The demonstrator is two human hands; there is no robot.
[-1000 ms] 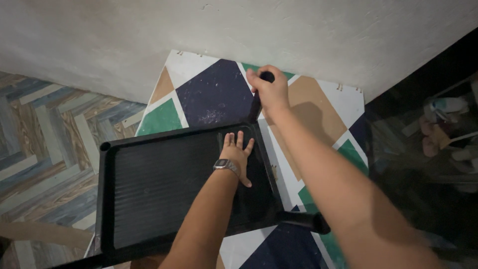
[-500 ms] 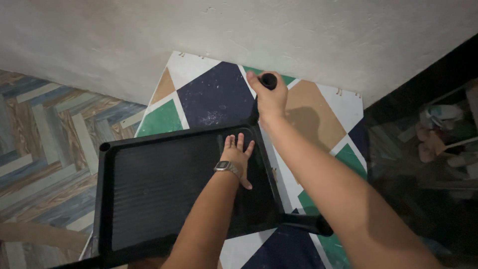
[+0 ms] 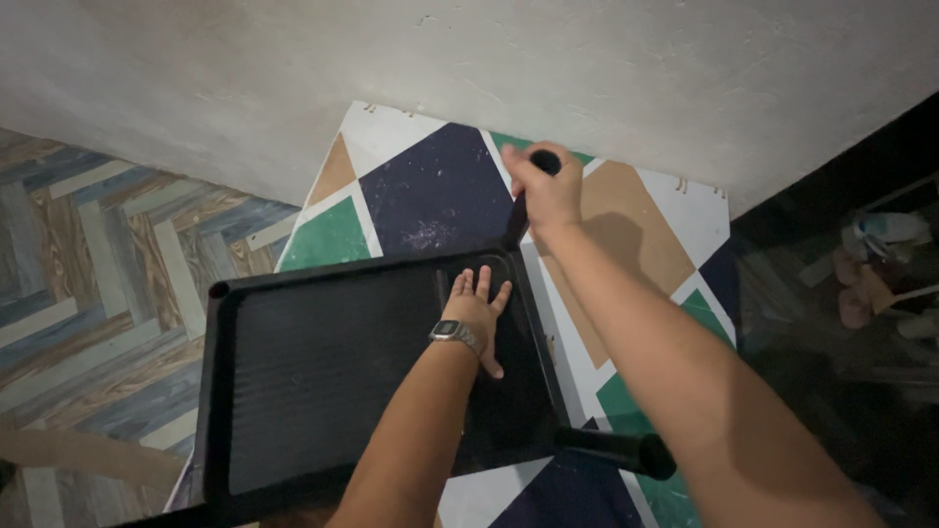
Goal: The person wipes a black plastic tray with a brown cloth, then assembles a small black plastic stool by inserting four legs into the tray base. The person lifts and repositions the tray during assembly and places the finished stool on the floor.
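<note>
- Little has changed over the past second: the left hand [image 3: 476,305] stays flat on the black ribbed panel [image 3: 333,381], and the right hand [image 3: 546,191] keeps its grip on the black tube leg [image 3: 518,220] at the panel's upper right corner.
- The right hand has slid only slightly along the leg toward the wall; its round end [image 3: 545,161] now shows just above the knuckles.
- Judged from that near stillness, the work looks to be in a hold-and-press phase, with the panel braced while the leg is worked at its corner.
- Left hand: fingers spread and palm down, pressing on the panel's right half near the centre of the frame. A metal wristwatch [image 3: 452,332] sits on that wrist.
- Right hand: closed in a fist around the leg, in the upper middle of the frame just above the panel's top edge.
- The panel fills the lower left and centre, its rim raised. A second black tube leg [image 3: 616,452] juts from its lower right corner toward the lower right of the frame.
- Beneath it lies a floor mat [image 3: 430,191] of navy, green, tan and white triangles, butted against a pale plaster wall [image 3: 469,68].
- Herringbone-pattern flooring [image 3: 98,284] runs along the left edge.
- The far right is dark, with pale clutter too dim to identify.
</note>
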